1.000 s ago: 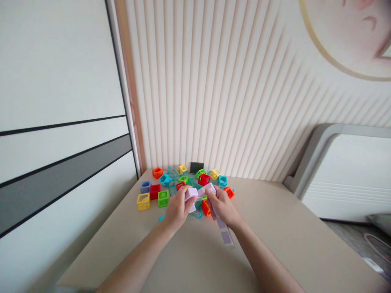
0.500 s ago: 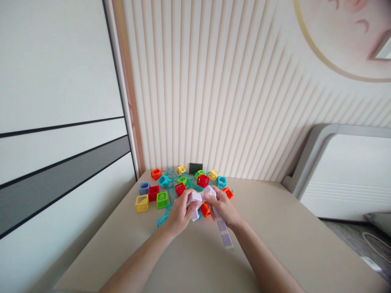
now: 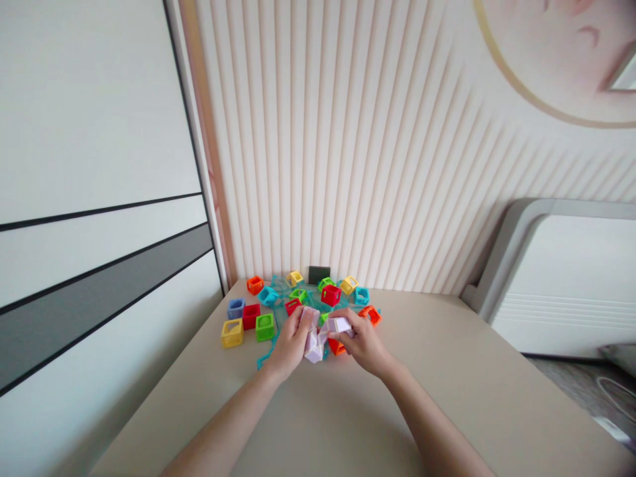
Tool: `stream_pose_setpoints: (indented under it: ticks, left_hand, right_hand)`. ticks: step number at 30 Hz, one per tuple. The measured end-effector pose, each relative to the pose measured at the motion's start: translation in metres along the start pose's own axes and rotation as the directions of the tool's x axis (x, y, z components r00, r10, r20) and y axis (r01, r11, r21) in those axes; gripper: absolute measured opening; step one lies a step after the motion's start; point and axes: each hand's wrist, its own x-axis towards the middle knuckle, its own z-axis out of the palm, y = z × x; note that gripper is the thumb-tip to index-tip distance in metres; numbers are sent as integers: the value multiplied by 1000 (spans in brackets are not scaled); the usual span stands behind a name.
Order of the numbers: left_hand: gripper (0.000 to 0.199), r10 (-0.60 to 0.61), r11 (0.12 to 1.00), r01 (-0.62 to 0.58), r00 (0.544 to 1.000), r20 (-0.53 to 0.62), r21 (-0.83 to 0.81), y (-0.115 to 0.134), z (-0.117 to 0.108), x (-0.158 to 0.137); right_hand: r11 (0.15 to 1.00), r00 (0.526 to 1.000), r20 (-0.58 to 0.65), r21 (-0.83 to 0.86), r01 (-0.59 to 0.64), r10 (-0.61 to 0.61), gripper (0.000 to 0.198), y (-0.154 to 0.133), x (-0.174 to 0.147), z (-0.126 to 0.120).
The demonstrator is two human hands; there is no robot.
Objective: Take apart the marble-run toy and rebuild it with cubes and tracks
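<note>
Clamping the lilac segmented chain (image 3: 314,352) in left hand (image 3: 289,343) and right hand (image 3: 366,342), up in front of the coloured cubes (image 3: 265,326), probably light, maybe slippery, stiff-blocked yet floppy at the joints, so best pinched on flat faces either side of a fold!

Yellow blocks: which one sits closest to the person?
The front-left yellow block, left of the left hand; the other two yellow blocks sit farther back, near the ribbed wall.
</note>
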Motion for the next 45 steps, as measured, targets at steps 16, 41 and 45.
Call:
stream_pose_setpoints:
  ticks: [16,41,45]
  left_hand:
    - [50,-109,920,35,980,-169,-391,7,4,1]
    - [43,147,989,-143,956,-254,33,-6,-5,0]
    - [39,285,946,-240,936,-206,218,-16,-10,1]
  right_hand:
    - [959,989,30,239,-151,148,56,5,4,9]
    - [1000,982,-190,-11,-24,22,42,4,1,28]
    - [985,990,-65,131,-115,125,57,7,-1,34]
